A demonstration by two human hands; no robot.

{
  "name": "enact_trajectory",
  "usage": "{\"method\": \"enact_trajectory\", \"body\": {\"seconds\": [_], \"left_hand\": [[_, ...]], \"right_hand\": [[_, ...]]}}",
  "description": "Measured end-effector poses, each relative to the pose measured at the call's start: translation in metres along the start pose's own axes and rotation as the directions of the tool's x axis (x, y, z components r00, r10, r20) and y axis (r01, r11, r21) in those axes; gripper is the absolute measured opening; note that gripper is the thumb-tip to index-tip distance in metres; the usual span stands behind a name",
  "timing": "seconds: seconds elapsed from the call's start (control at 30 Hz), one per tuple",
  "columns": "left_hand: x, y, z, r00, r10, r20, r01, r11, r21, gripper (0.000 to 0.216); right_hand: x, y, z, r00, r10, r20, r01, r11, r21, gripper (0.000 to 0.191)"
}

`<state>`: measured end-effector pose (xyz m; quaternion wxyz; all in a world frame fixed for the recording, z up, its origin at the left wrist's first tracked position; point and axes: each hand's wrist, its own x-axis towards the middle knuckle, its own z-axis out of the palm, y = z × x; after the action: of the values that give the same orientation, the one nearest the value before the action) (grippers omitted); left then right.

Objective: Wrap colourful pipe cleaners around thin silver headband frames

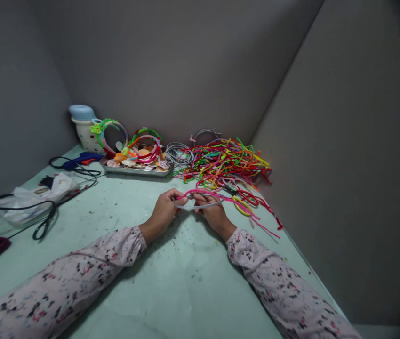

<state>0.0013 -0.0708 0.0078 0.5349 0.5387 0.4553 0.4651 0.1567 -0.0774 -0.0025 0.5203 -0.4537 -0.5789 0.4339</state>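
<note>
I have the pale headband (190, 207) in mid-air over the near middle of the table (143, 292), held low between two bare hands, its curve towards me. The left hand (167, 207) is closed on one end, thumb and fingers pinching it along with the pink pipe cleaners (210, 192). The right hand (214, 214) is curled shut just beside it, seemingly pinching the pink strands; its fingertips are too small for me to be sure. The loose pink tails run off to the right, past a yellow handle loop (243, 207).

I judge the step to be fixing pink at one end of the band, with the wrapping barely started. As I read it, the next move calls for a firm left pinch while the right hand draws the strand snugly round, tails kept clear of the heap.

Beyond lies that pile of pipe cleaners (228, 157), and left of it some coiled grey hoops (179, 153). Further left, a metal tray (138, 172) holds shells (129, 163) and wrapped headbands, near a lidded cup (89, 136)
</note>
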Motion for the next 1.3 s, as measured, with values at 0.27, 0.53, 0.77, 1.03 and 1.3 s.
{"method": "enact_trajectory", "body": {"seconds": [0.27,0.53,0.77,1.03,1.3], "left_hand": [[0.002,-0.005,-0.001,0.996,0.090,0.004,-0.090,0.987,0.132,0.019],[0.003,-0.011,-0.002,0.987,0.163,-0.009,-0.156,0.955,0.252,0.028],[0.001,-0.009,-0.002,0.992,0.123,-0.004,-0.119,0.969,0.218,0.030],[0.002,-0.005,0.000,0.999,0.042,0.000,-0.042,0.997,0.058,0.025],[0.000,0.002,0.004,0.997,-0.020,0.070,0.020,1.000,0.000,0.024]], "right_hand": [[0.001,0.000,0.001,0.999,0.008,-0.033,-0.005,0.994,0.106,0.027],[0.002,0.000,0.001,0.998,0.056,-0.042,-0.050,0.991,0.122,0.029],[0.000,0.001,0.001,1.000,0.018,-0.001,-0.018,0.999,0.046,0.030],[-0.003,0.002,0.000,1.000,0.005,0.010,-0.004,1.000,-0.013,0.033],[-0.005,-0.001,-0.002,0.998,0.013,0.057,-0.022,0.985,0.170,0.026]]}}
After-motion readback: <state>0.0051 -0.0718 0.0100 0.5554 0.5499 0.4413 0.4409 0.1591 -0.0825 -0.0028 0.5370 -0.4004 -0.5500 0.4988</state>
